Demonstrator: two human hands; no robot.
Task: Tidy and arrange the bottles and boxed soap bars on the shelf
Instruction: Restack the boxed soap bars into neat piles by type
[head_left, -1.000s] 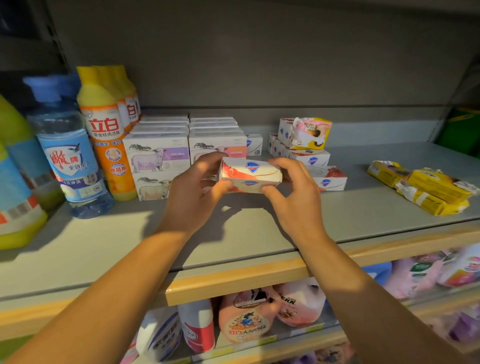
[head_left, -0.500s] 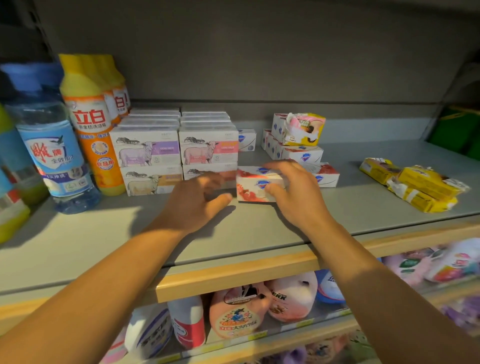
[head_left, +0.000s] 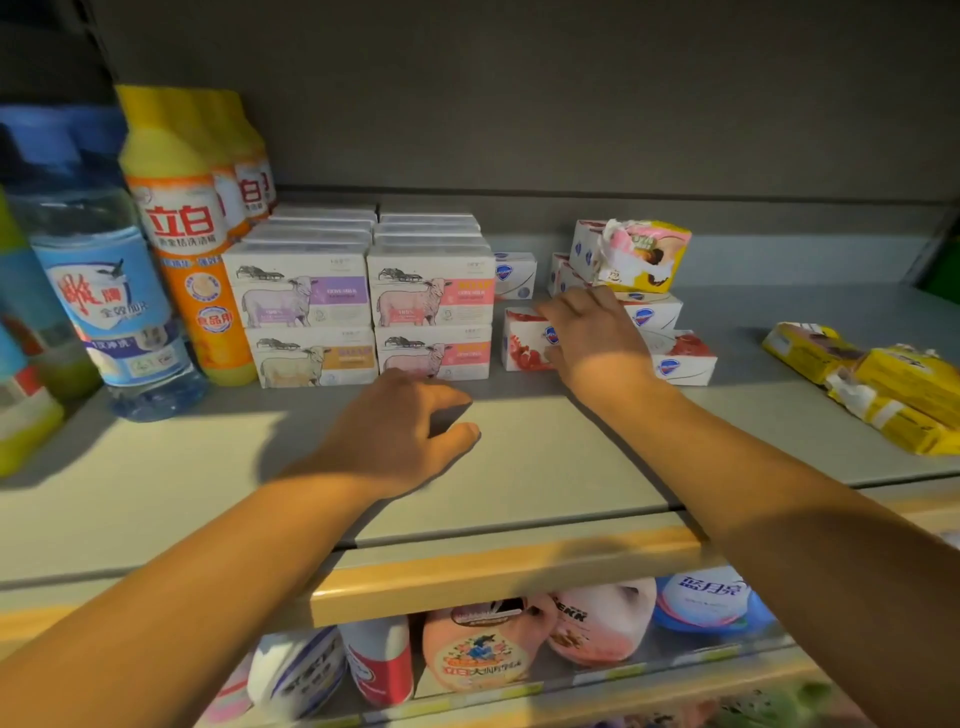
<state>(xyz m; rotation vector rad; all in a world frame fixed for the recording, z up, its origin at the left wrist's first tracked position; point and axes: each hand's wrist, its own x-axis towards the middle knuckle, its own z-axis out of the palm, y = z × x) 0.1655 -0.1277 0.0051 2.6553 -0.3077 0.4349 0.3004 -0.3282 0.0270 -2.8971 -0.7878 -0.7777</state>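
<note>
- The grey shelf is seen from above and in front; a wooden strip runs along its front edge, and a lower shelf beneath is filled with pouches and bottles lying side by side.
- At the far left, a clear bottle with a blue label is stood upright, and a yellow-capped orange bottle is stood just beside it, with more of the same lined up behind.
- The sheep-printed soap boxes are stacked two high in two columns, with further rows behind them.
- Yellow wrapped packs are left in a loose heap at the far right, well apart from the boxes.
- A white soap box with a blue logo is laid behind the right wrist, more boxes are piled beyond it, and a torn yellow and pink packet is perched on top.
- The red and white soap box is set on the shelf just right of the sheep boxes; a second ago it was held up in both hands.
- The right hand is laid over that box, fingers curled round its top and thumb at its front: the grip is closed on it.
- The left hand has been drawn back off the box and is held loosely curled over the bare shelf, its grip slack and holding nothing.
</note>
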